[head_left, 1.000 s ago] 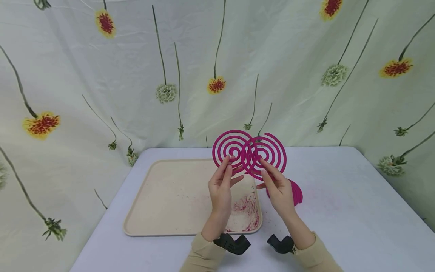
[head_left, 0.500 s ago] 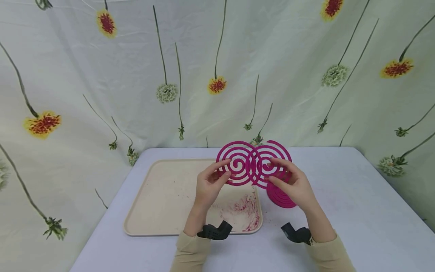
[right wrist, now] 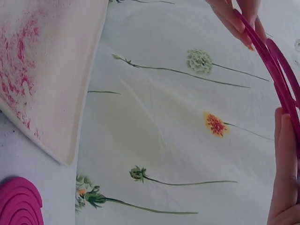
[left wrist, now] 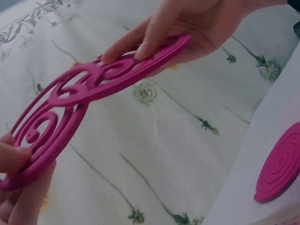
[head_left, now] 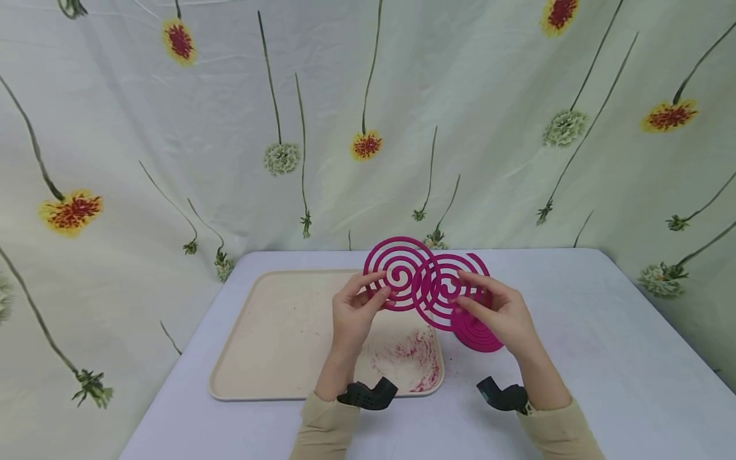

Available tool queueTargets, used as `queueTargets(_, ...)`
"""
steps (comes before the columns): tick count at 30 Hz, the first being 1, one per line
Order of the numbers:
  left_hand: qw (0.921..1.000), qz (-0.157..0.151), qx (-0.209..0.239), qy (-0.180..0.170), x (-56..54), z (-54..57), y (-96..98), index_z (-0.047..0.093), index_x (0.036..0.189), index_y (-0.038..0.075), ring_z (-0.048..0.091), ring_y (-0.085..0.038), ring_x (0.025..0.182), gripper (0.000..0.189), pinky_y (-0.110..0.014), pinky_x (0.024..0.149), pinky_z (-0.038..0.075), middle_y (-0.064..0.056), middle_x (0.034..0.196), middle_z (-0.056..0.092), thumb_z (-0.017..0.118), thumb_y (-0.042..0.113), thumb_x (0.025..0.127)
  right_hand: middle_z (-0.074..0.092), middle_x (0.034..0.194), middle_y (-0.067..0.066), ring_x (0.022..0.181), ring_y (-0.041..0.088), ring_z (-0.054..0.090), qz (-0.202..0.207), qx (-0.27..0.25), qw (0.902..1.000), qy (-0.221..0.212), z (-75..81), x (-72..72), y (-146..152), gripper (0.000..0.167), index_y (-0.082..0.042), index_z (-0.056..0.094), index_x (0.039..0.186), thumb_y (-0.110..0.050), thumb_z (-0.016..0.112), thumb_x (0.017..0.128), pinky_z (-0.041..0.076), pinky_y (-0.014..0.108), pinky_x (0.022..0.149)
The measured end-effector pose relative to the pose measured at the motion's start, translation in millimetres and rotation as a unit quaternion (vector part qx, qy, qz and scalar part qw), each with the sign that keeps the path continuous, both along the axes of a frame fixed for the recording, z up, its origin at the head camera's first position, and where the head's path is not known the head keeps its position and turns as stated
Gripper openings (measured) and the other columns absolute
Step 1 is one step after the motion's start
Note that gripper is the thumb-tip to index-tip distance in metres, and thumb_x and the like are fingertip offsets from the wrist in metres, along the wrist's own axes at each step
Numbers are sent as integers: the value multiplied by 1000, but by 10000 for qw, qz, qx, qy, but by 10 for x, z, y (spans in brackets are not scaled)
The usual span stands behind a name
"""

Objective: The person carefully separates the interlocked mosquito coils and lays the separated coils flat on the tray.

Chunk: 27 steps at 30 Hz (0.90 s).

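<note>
In the head view, two magenta mosquito coils are held up over the table, their rings overlapping in the middle. My left hand point(head_left: 352, 322) pinches the left mosquito coil point(head_left: 398, 276) between thumb and fingers. The right mosquito coil point(head_left: 450, 289) is gripped the same way by my right hand point(head_left: 513, 322). The left wrist view shows the coils tilted against each other, linked or crossing where they meet. Behind the right coil, a closely wound mosquito coil point(head_left: 477, 335) lies flat on the table, partly covered; whether more lie under it I cannot tell.
A beige tray point(head_left: 276, 358) lies on the white-covered table point(head_left: 598, 358), left of the closely wound coil. Magenta crumbs point(head_left: 422, 358) speckle its right end. A flowered cloth point(head_left: 494, 160) hangs behind the table. Black wrist devices point(head_left: 370, 393) sit on both wrists.
My hands have moved apart and turned to grip the coils from the sides. Both coils came lower, and the right one has dropped relative to the left in the last half second.
</note>
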<state>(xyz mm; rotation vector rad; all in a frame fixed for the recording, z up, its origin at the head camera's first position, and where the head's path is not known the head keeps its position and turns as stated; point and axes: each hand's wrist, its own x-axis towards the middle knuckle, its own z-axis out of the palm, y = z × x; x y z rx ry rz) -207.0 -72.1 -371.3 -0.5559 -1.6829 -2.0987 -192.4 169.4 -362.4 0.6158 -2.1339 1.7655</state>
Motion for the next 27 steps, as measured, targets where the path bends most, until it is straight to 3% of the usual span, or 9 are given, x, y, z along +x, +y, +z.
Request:
queueTargets(7, 9909, 488, 1181, -432, 81, -21, 311, 59, 106, -11, 67, -19, 81, 25, -34, 75, 55, -15, 101, 57, 66, 2, 86, 63, 106, -2, 79, 11, 63, -830, -1058, 9906, 249, -64, 1, -234, 40, 2, 59, 122, 4, 67, 83, 55, 21, 69)
queueTargets(10, 9859, 684, 1449, -482, 105, -41, 388, 55, 106, -13, 68, -20, 84, 28, -35, 78, 54, -18, 104, 57, 66, 6, 87, 62, 106, 0, 84, 12, 64, -1013, -1360, 9851, 285, -112, 8, -344, 40, 1, 59, 123, 3, 67, 84, 54, 22, 73)
queueTargets(14, 9844, 664, 1562, -467, 115, -58, 425, 52, 109, -14, 68, -23, 85, 34, -37, 82, 53, -22, 105, 55, 65, 9, 88, 62, 108, 0, 95, 14, 62, -1096, -1489, 9823, 300, -145, 10, -415, 40, 2, 58, 122, 2, 67, 84, 53, 23, 76)
queueTargets(17, 9905, 480, 1245, -327, 90, -64, 373, 55, 107, -13, 68, -22, 86, 28, -37, 79, 54, -24, 105, 55, 65, 6, 88, 62, 104, 1, 88, 13, 63, -1122, -1447, 9828, 243, -125, 0, -365, 38, 3, 59, 121, 3, 67, 84, 54, 23, 73)
queueTargets(21, 9991, 250, 327, 59, 42, -37, 211, 61, 103, -10, 65, -20, 86, 19, -35, 75, 55, -25, 104, 56, 63, 0, 87, 60, 98, 1, 76, 11, 61, -1027, -1175, 9877, -4, -59, -15, -192, 38, 2, 59, 121, 1, 67, 84, 55, 21, 67)
queueTargets(24, 9991, 62, -345, 252, 24, -4, 54, 64, 102, -9, 63, -18, 85, 18, -33, 75, 55, -24, 104, 60, 64, 0, 87, 58, 97, 1, 76, 10, 60, -723, -874, 9933, -229, -9, -16, -57, 40, 2, 57, 123, -1, 67, 85, 55, 21, 67)
queueTargets(27, 9953, -316, -870, 277, 19, 21, -110, 65, 104, -9, 62, -18, 83, 19, -30, 74, 56, -24, 102, 63, 63, -1, 87, 58, 98, 1, 77, 11, 64, -334, -592, 9971, -352, 24, -9, 45, 39, 1, 57, 123, -1, 67, 85, 55, 22, 68)
